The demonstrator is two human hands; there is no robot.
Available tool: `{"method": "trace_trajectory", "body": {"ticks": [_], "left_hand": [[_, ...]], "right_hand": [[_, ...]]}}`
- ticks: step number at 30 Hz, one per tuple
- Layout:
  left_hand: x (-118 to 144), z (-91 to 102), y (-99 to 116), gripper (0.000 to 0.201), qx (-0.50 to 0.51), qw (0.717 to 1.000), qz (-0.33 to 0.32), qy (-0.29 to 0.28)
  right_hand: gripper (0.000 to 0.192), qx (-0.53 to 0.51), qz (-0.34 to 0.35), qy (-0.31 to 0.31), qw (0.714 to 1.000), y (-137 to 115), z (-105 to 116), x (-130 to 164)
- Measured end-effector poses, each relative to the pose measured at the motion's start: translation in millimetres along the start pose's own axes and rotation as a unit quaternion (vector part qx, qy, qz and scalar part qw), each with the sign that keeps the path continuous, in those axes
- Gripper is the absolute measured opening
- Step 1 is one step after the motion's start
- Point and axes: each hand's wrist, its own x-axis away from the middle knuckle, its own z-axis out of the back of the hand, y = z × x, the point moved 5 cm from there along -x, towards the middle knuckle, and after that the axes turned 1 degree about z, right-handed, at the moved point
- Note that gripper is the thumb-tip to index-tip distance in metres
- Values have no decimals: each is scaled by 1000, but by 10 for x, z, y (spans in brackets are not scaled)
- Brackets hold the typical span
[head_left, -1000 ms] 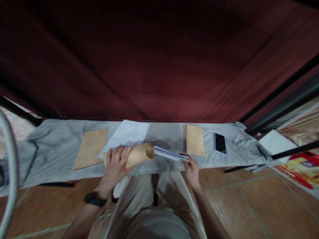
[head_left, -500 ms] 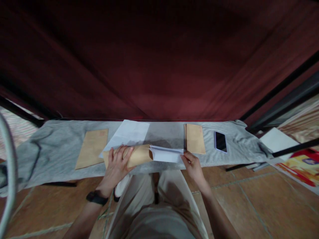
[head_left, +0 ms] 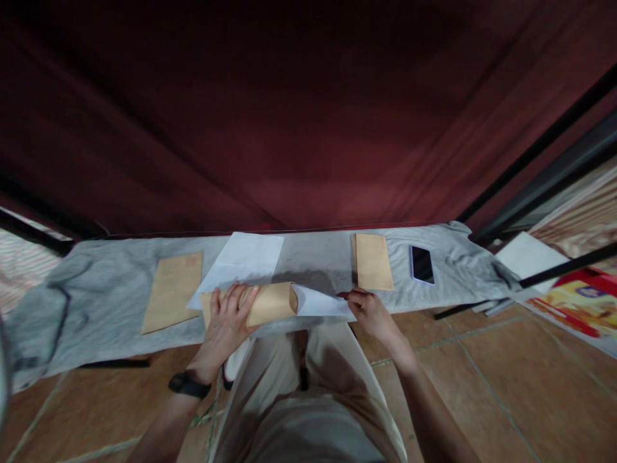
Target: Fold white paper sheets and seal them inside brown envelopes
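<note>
Seen from my remote seat, the left hand (head_left: 226, 318) lies flat on a brown envelope (head_left: 263, 303) at lower centre of the frame, fingers (head_left: 234, 298) spread across its closed end. I judge that they are pinning it to the grey-clothed table (head_left: 96, 302) so it cannot slide. The envelope's mouth faces the right of the frame and bulges open. A folded white paper (head_left: 322, 302) sticks out of that mouth, lying low along the table's near edge. The right hand (head_left: 370, 312) grips the paper's far end, thumb and fingertips pressed together on its corner, a pinch that seems meant to keep the sheets lined up with the opening.

A loose white sheet (head_left: 243, 260) lies partly under the envelope, just above it in the frame. A second brown envelope (head_left: 173, 299) rests flat to the left, apart from the hands. A third brown envelope (head_left: 371, 260) sits right of centre, close above the right hand. A phone (head_left: 422, 264) lies face up beside it, further right. A black watch (head_left: 189, 385) bands the left wrist. A dark red curtain (head_left: 308, 116) fills the upper frame. Tiled floor (head_left: 482, 386) and colourful printed paper (head_left: 581, 302) show at lower right.
</note>
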Motion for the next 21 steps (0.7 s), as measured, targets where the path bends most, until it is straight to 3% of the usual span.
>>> {"method": "trace_trajectory", "body": {"ticks": [9,15,21], "left_hand": [[-9,-35,74,83,-6,1000,-19,13],[25,-124,105,94,20,998,-57,-14],[-25,-107,150,100,37,996,-76,-31]], "right_hand": [[28,-2,-13,51,999,-78,-3,-19],[29,-72,-36,79,994,-39,9,-10],[28,-70,-46,114,990,-34,-43,32]]}}
